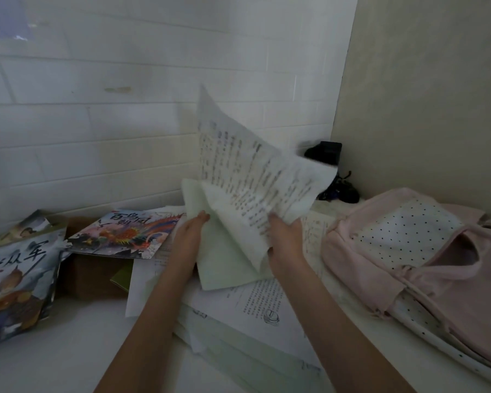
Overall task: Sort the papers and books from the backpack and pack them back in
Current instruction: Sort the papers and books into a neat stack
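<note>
Backpack (425,259), pink with a white dotted panel, is lying on its side on the white surface (68,350), its mouth sagging open; everything else is placed from it. To its left, touching its near edge, a loose spread of printed papers (255,304) is fanning out. Further left of the backpack, well apart from it, two picture books are waiting: a large one with a warrior cover (17,282) and a smaller one with a red bird cover (125,234) resting on a brown box (88,276). Behind the backpack, in the corner, a dark object (328,154) is sitting; what it is cannot be told.

Just left of the backpack, above the spread, both hands are holding a raised bundle of sheets (250,194). It is blurred, probably in motion. The left hand (192,231) is supporting the pale green sheets from beneath, fingers mostly straight, while the right hand (285,234) is gripping the printed pages at their lower edge, fingers curled round them.

The step appears to be gathering loose sheets into one stack. To do it well, the right hand should be keeping its grip near the bottom edge while the left is squaring the green sheets against the printed ones, then tapping the bundle on the surface so the edges align. Floppy sheets are bending easily, so supporting them from beneath matters. The books, being stiffer, are best packed first against the backpack's flat side, with the squared papers beside them.
</note>
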Available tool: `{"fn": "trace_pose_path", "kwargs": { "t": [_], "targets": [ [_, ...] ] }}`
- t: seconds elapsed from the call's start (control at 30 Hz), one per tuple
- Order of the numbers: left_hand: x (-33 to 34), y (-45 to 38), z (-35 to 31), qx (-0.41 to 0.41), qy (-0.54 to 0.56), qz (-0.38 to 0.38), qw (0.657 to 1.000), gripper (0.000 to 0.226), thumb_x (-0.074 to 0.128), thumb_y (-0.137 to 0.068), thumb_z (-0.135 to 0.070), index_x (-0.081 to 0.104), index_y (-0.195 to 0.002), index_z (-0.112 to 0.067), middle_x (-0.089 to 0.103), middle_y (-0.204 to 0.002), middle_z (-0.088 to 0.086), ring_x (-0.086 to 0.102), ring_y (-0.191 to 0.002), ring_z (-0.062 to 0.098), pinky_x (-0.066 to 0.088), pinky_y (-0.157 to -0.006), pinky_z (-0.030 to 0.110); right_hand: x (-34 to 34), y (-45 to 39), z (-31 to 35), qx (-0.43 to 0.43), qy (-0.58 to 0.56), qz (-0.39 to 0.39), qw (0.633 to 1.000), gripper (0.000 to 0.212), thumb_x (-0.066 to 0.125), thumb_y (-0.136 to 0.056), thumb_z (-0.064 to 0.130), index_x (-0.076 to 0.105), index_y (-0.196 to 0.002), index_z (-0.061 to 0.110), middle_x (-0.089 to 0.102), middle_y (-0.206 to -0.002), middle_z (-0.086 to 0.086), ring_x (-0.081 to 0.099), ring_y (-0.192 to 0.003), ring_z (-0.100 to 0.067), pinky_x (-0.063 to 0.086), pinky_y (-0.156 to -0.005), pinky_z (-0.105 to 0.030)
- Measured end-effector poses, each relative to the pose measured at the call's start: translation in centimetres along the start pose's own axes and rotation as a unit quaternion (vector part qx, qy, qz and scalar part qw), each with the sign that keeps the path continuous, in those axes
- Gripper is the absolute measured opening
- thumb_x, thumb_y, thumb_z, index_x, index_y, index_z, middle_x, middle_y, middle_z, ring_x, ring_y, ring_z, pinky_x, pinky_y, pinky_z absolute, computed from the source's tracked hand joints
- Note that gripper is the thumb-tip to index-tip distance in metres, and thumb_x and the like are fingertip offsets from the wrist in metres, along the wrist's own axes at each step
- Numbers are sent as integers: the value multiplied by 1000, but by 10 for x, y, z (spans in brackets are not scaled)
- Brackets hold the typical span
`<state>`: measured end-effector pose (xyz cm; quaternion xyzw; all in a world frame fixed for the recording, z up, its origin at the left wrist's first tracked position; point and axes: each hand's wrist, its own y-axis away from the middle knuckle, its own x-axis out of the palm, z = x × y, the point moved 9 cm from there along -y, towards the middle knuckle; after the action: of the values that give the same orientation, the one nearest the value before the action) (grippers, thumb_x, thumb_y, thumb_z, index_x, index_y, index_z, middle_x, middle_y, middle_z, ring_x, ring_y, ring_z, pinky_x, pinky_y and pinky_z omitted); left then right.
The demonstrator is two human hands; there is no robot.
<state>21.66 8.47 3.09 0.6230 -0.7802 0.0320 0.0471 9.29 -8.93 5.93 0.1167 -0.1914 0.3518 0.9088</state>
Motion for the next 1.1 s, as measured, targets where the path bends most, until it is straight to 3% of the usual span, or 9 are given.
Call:
{"fn": "trace_pose_path", "kwargs": {
  "t": [0.1,0.2,0.3,0.37,0.53,0.7,0.83,0.97,1.1],
  "targets": [
    [2,-3,8,-48,71,-4,996,42,62,-83,-48,68,-105,-13,72,-91,7,70,-82,24,57,-69,35,2,8,-56,194,-121,24,973,25,55,-89,2,58,-113,6,61,-113,-15,61,-98,-31,53,-83,-42],
    [-1,-5,11,-45,42,-20,998,41,70,-77,-48,64,-108,-20,71,-89,0,70,-78,21,57,-64,33,6,12,-56,228,-181,122,949,18,52,-84,3,59,-101,6,67,-104,-16,66,-88,-32,57,-74,-44],
    [9,-4,13,-70,121,8,990,54,68,-74,-54,63,-114,-19,71,-103,5,67,-94,27,55,-84,45,16,30,-48,233,-45,294,926,40,51,-84,4,52,-125,10,65,-118,-16,67,-97,-35,57,-77,-46],
    [10,-5,12,-73,146,13,986,50,62,-75,-62,66,-105,-22,74,-95,4,70,-88,26,57,-74,40,22,48,-57,237,75,365,897,38,54,-89,3,51,-127,9,62,-125,-14,62,-111,-31,52,-93,-43],
    [8,-7,11,-33,130,-12,991,57,37,-85,-70,71,-94,-25,74,-93,3,70,-89,24,56,-78,39,35,50,-50,98,158,338,923,43,68,-85,29,52,-125,26,59,-127,10,59,-112,-8,48,-94,-21],
    [21,-3,11,-28,184,24,982,29,61,-82,-54,72,-78,-28,75,-74,-8,72,-67,9,55,-50,23,30,50,-69,-1,387,325,863,40,69,-79,42,48,-113,43,46,-105,34,47,-108,8,33,-68,5],
    [15,-4,18,-31,55,46,997,41,82,-67,-32,64,-102,-23,74,-98,4,72,-83,22,60,-66,37,38,59,-74,-58,433,399,806,68,64,-76,60,37,-137,47,36,-139,31,33,-125,8,25,-108,-15],
    [4,-5,13,-9,47,-14,999,25,63,-82,-8,61,-103,-21,68,-97,0,66,-87,18,55,-69,32,26,30,-29,-8,187,239,953,26,54,-89,48,63,-104,28,64,-123,3,65,-97,-1,46,-90,-23],
    [4,-6,23,-77,78,-31,994,11,52,-90,-18,60,-97,-17,66,-103,6,63,-92,21,51,-88,39,-13,-1,-12,39,5,113,993,36,52,-90,47,55,-119,27,72,-108,-2,71,-92,-20,45,-91,-40]
  ]
}}
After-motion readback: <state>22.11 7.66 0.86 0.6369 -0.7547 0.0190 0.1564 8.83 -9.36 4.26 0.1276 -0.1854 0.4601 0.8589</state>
